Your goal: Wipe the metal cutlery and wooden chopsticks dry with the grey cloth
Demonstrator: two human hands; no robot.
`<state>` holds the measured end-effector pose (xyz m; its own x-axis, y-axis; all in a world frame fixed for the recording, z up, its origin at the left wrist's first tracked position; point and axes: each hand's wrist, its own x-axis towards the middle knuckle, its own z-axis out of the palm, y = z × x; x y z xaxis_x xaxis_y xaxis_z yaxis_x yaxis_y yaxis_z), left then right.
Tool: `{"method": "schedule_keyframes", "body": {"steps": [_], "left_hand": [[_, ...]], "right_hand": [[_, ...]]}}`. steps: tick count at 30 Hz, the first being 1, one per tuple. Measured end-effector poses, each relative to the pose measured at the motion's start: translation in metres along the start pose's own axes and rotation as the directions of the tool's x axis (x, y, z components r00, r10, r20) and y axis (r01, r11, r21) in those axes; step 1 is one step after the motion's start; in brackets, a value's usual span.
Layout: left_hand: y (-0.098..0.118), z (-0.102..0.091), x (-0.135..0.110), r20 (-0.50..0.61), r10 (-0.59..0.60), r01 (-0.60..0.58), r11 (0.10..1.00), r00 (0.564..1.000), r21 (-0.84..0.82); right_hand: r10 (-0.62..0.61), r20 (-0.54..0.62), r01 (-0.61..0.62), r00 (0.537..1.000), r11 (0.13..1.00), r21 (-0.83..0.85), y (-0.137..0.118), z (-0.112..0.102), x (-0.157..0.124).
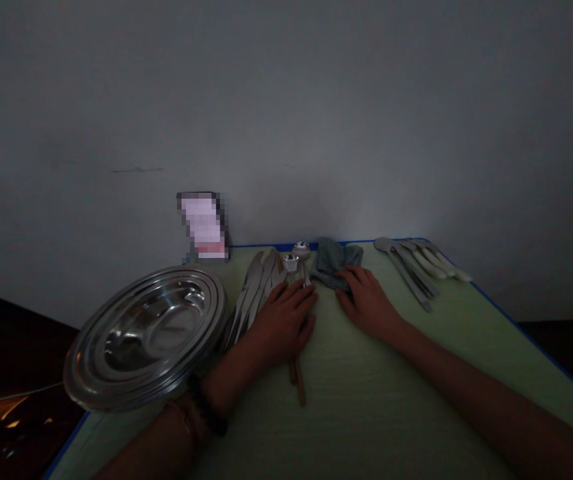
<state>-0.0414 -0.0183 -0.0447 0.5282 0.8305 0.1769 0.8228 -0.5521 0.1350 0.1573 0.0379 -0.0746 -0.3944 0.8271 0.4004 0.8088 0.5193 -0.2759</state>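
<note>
My left hand (286, 317) lies palm down over the middle of a row of cutlery, its fingers stretched forward. Under and around it are table knives (251, 287), two shiny spoons (301, 251) and wooden chopsticks (299, 383); the hand hides parts of them. Whether it touches every piece I cannot tell. With fingers out and thumb apart, my right hand (366, 303) rests its fingertips on the near right edge of a crumpled grey-green cloth (330, 261). The cloth is just right of the spoons.
Stacked steel basins (72, 367) stand at the table's left edge. A phone with a blurred screen (205, 225) leans on the wall behind. At the far right lie a metal spoon (382, 245) and several pale-handled utensils (431, 262). A blue edge rims the green table (391, 407).
</note>
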Motion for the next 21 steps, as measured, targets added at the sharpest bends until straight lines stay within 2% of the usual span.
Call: {"method": "schedule_keyframes", "body": {"steps": [4, 9, 14, 21], "left_hand": [[0.0039, -0.0001, 0.0004, -0.04, -0.018, 0.019, 0.999, 0.999, 0.037], [0.0043, -0.0002, 0.0015, -0.116, -0.09, 0.099, 0.992, 0.989, 0.08], [0.0012, 0.0009, 0.0025, -0.119, -0.129, 0.139, 0.987, 0.985, 0.079], [0.005, -0.0012, 0.0023, -0.134, -0.303, 0.321, 0.936, 0.944, 0.142]], "right_hand": [[0.001, -0.01, -0.001, 1.0, 1.0, -0.004, 0.0007, 0.001, -0.0001], [-0.002, -0.001, 0.002, 1.0, 1.0, -0.002, 0.0003, 0.0, 0.0003], [0.005, -0.001, -0.005, 1.0, 1.0, -0.001, -0.001, -0.0013, 0.0003], [-0.02, -0.024, 0.02, 1.0, 1.0, 0.007, 0.0021, 0.001, 0.0001]]}}
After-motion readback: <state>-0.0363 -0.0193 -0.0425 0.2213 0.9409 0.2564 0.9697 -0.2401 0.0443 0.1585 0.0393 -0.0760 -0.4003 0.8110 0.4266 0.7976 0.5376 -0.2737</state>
